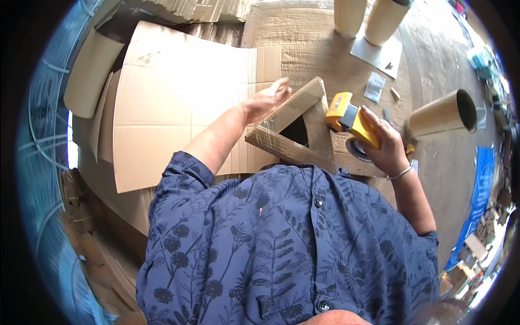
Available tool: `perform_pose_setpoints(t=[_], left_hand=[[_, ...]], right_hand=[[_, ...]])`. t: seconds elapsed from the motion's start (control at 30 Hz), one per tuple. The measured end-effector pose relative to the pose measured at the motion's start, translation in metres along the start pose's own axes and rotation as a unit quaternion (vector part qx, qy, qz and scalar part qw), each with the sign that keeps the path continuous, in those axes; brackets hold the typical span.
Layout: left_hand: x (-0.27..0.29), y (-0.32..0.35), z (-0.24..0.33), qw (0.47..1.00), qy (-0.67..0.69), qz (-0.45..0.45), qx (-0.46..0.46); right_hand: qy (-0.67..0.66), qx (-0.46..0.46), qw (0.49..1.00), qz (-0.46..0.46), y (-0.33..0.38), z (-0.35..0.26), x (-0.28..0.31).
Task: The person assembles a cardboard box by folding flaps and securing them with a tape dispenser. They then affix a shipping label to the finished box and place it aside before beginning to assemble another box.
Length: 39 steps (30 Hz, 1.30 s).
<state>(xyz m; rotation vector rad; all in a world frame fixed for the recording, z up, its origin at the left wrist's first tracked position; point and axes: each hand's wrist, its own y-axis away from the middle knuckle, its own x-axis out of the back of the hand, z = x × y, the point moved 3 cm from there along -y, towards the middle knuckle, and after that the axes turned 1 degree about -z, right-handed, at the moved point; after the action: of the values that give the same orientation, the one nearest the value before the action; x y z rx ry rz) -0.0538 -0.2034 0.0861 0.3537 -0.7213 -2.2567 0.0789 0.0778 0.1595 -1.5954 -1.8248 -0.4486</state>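
Note:
A triangular cardboard piece [317,116] with shiny tape along its sides and a dark three-cornered opening stands in front of my chest. My left hand [267,101] is beside its upper left side, fingers stretched out and nothing held; whether the fingertips touch the cardboard I cannot tell. In my right hand [387,143] is a yellow and grey tape dispenser [341,111], gripped just right of the triangle. A round, dark-edged part shows below the dispenser, partly covered by the hand.
A large flat cardboard sheet [162,97] lies at the left. Cardboard tubes stand at the back [349,16], and another tube [441,116] is at the right. A small printed packet [375,86] lies on the worktable [309,43]. Blue sheeting [476,189] hangs at the right edge.

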Motion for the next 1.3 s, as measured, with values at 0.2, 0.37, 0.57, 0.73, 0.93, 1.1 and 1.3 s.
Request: perform_pose_setpoints(t=[0.2, 0.37, 0.57, 0.73, 0.93, 1.1, 1.3], left_hand=[[0.024, -0.068, -0.032, 0.924, -0.367, 0.013, -0.110], [-0.050, -0.013, 0.089, 0.869, -0.389, 0.056, -0.299], [-0.071, -0.003, 0.102, 0.833, -0.466, 0.120, -0.274], [-0.075, -0.005, 0.101, 0.831, -0.474, 0.188, -0.223], [-0.066, 0.001, 0.094, 0.840, -0.453, 0.201, -0.222], [-0.063, 0.008, 0.093, 0.835, -0.455, 0.193, -0.243], [-0.061, 0.007, 0.094, 0.828, -0.453, 0.196, -0.268]], right_hand=[[-0.039, 0.054, 0.998, -0.004, -0.011, 0.001, 0.004], [-0.060, 0.035, 0.998, -0.009, -0.008, 0.019, 0.004], [-0.078, 0.086, 0.993, -0.036, -0.009, 0.039, 0.032], [-0.195, 0.034, 0.964, -0.175, -0.027, 0.069, 0.004], [-0.183, 0.078, 0.961, -0.194, -0.026, 0.092, -0.030], [-0.161, 0.053, 0.959, -0.229, -0.004, 0.106, -0.047], [-0.144, 0.030, 0.959, -0.241, 0.014, 0.109, -0.053]])
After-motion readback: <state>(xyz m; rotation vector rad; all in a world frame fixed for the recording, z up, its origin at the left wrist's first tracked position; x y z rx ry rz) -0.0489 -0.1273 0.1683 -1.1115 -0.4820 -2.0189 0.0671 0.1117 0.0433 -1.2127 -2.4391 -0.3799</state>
